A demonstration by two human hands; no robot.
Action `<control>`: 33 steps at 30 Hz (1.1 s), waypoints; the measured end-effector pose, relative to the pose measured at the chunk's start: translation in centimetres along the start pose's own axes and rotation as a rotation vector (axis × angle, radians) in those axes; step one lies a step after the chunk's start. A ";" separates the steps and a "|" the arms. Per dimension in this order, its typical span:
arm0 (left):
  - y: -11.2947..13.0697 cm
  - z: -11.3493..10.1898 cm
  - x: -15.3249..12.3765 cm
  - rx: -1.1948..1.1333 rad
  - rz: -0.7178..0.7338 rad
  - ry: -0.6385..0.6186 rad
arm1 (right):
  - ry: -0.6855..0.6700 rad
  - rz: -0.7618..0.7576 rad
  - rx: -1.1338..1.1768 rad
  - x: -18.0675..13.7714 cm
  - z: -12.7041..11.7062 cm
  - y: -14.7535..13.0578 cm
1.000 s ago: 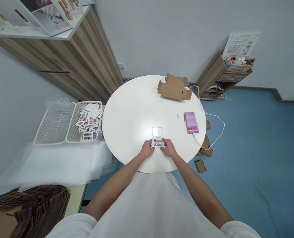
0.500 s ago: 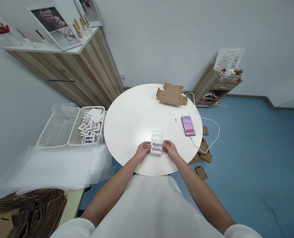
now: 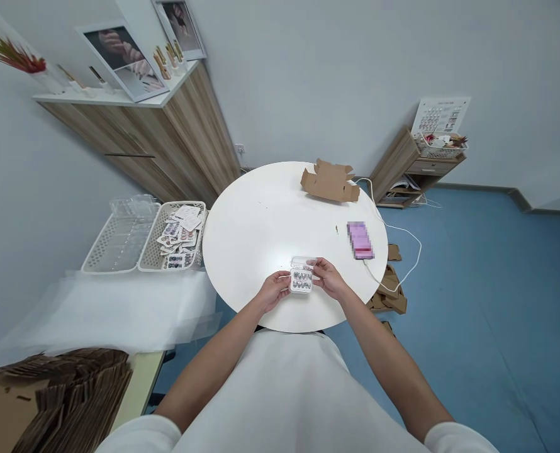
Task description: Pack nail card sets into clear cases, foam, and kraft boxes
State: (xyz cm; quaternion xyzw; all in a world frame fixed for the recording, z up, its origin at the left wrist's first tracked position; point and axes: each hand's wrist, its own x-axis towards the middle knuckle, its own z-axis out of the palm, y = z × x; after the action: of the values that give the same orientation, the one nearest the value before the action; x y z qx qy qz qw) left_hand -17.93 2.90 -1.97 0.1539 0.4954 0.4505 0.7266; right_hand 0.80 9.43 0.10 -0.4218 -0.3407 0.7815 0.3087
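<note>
A small clear plastic case (image 3: 301,290) is held just above the near side of the round white table. Inside it lie rows of patterned press-on nails. The fingers of my left hand (image 3: 275,290) grip its left edge. On the other side, my right hand (image 3: 330,279) has thumb and fingertips on the raised clear lid (image 3: 301,262) and the case's right edge. The lid leans up at the far side and appears foreshortened.
The white table (image 3: 246,233) bears an unfolded cardboard box (image 3: 331,182) and a purple pixelated phone-like object (image 3: 360,241) with a white cable (image 3: 405,229). At left stand a basket of nail cards (image 3: 144,261) and a basket of clear cases (image 3: 94,251). Cardboard pieces lie on the floor.
My right hand has moved up from the case's side to the lid. The lid has swung from lying back to a more upright angle. The view has shifted slightly.
</note>
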 end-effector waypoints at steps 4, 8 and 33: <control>-0.2 0.1 0.2 -0.047 0.020 0.032 | -0.044 0.018 0.021 -0.6 0.1 0.2; -0.3 0.2 0.4 -0.067 0.040 0.049 | -0.028 0.021 0.031 -1.1 0.3 0.3; -0.7 -0.1 0.6 0.238 0.134 0.073 | 0.224 -0.013 -0.078 0.0 0.6 2.4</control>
State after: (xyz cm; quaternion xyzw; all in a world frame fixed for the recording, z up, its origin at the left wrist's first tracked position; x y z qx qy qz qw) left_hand -17.65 2.99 -2.86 0.2550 0.5601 0.4414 0.6530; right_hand -0.19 7.90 -1.62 -0.5157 -0.3369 0.7137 0.3334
